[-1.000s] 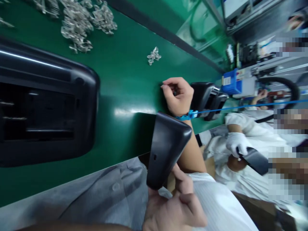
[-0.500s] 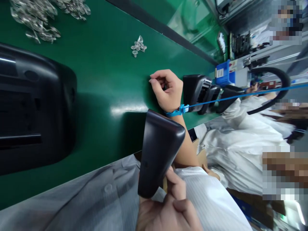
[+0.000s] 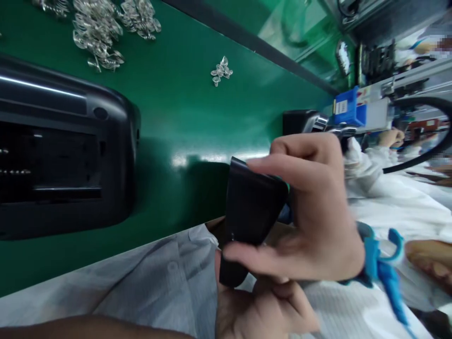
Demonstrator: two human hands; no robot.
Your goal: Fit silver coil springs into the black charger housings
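Observation:
A black wedge-shaped plastic part (image 3: 252, 202) is held upright near the table's front edge. My left hand (image 3: 261, 308) grips its lower end from beneath, with the thumb on the left side and the other fingers curled. From the right, my right hand (image 3: 314, 207), wearing a blue wrist strap (image 3: 372, 256), spans the part. Its index finger lies at the top edge and its thumb on the lower face. Whether anything small is between the right fingers and the part is hidden.
A large black housing (image 3: 116, 160) lies at left on the green table (image 3: 176, 108). Metal springs (image 3: 97, 30) are piled at upper left; a small cluster (image 3: 221, 71) lies nearer the middle. More black housings (image 3: 298, 121), a blue bin (image 3: 349, 107) and a person's white sleeve (image 3: 402, 197) are at right.
My right hand has come down from over the table onto the black part. My left hand still holds the part. The view has shifted, so table items appear farther right.

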